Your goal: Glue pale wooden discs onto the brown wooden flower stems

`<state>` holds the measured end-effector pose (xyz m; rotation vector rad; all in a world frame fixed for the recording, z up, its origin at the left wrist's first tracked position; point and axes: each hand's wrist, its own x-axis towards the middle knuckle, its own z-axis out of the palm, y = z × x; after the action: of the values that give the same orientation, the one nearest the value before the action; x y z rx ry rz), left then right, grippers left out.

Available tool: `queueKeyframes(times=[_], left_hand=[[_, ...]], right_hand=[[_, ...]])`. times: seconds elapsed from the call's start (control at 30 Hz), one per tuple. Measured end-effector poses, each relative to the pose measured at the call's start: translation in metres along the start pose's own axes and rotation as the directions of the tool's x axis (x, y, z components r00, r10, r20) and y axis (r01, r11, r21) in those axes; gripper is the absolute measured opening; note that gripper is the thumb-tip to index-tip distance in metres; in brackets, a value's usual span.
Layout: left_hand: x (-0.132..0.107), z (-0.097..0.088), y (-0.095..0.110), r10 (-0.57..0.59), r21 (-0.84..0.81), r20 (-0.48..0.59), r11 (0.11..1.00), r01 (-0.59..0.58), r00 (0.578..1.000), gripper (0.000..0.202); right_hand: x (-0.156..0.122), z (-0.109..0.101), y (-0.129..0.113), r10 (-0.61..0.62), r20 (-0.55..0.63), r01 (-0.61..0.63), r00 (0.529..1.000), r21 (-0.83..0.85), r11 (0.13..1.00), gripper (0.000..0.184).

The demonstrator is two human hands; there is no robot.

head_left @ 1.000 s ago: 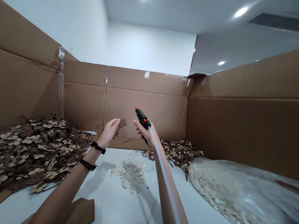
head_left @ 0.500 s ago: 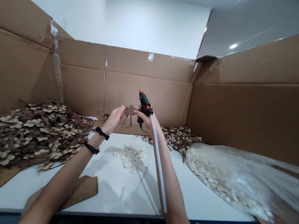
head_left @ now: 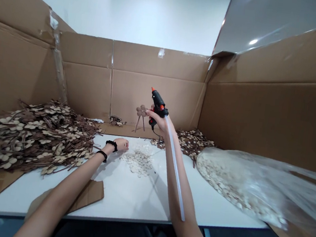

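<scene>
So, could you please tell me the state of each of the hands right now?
Left hand: curled beside the pale discs; whether it holds anything cannot be told.
Right hand: closed, holding the glue gun and a brown flower.

From where I stand: white surface [head_left: 208, 203], creased brown cardboard panels [head_left: 175, 90] up on left, back and right. Clear tape [head_left: 161, 52] along back top edge. White wall [head_left: 170, 20] behind; greyish ceiling [head_left: 243, 23], round light [head_left: 253, 41] on.

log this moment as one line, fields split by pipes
right hand: holds glue gun, brown flower | left hand: beside white disc pile, grip unclear | clear bag: at right
</scene>
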<state>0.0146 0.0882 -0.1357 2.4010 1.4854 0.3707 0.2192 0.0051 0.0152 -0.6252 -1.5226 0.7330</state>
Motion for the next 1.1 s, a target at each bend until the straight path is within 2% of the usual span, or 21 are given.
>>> queueKeyframes(times=[0.2, 0.33, 0.43, 0.6, 0.67, 0.73, 0.83, 0.93, 1.1], left_hand=[[0.000, 0.010, -0.004, -0.028, -0.096, -0.043, 0.995, 0.024, 0.999, 0.003], [-0.003, 0.004, 0.004, -0.027, -0.246, -0.105, 0.969, 0.000, 0.994, 0.009], [-0.002, -0.021, 0.016, -0.003, -0.375, -0.214, 0.924, -0.080, 0.977, 0.021], [-0.023, -0.086, 0.048, -0.047, -0.525, -0.436, 0.824, -0.212, 0.898, 0.046], [-0.038, -0.106, 0.065, -0.103, -0.640, -0.511, 0.708, -0.298, 0.854, 0.047], [-0.052, -0.118, 0.082, -0.131, -0.683, -0.555, 0.635, -0.360, 0.822, 0.041], [-0.063, -0.121, 0.100, -0.116, -0.661, -0.610, 0.620, -0.423, 0.784, 0.033], [-0.062, -0.117, 0.107, -0.109, -0.638, -0.643, 0.624, -0.451, 0.758, 0.031], [-0.061, -0.116, 0.109, -0.124, -0.708, -0.576, 0.570, -0.417, 0.808, 0.038]], right_hand=[[0.004, -0.002, 0.006, -0.031, 0.030, 0.031, 0.999, -0.013, 0.999, 0.033], [0.006, -0.003, 0.012, -0.051, 0.057, 0.050, 0.997, 0.004, 0.999, 0.031], [0.007, -0.004, 0.015, -0.061, 0.052, 0.063, 0.997, -0.039, 0.997, 0.029], [0.010, -0.001, 0.018, -0.070, 0.012, 0.071, 0.997, -0.151, 0.986, 0.030], [0.010, 0.001, 0.019, -0.102, -0.020, 0.098, 0.995, -0.160, 0.982, 0.029], [0.010, 0.004, 0.019, -0.125, -0.048, 0.116, 0.991, -0.167, 0.979, 0.028], [0.009, 0.007, 0.019, -0.138, -0.028, 0.130, 0.990, -0.196, 0.972, 0.026], [0.008, 0.009, 0.016, -0.145, 0.025, 0.147, 0.989, -0.211, 0.966, 0.025], [0.005, 0.015, 0.008, -0.139, 0.070, 0.151, 0.988, -0.212, 0.966, 0.026]])
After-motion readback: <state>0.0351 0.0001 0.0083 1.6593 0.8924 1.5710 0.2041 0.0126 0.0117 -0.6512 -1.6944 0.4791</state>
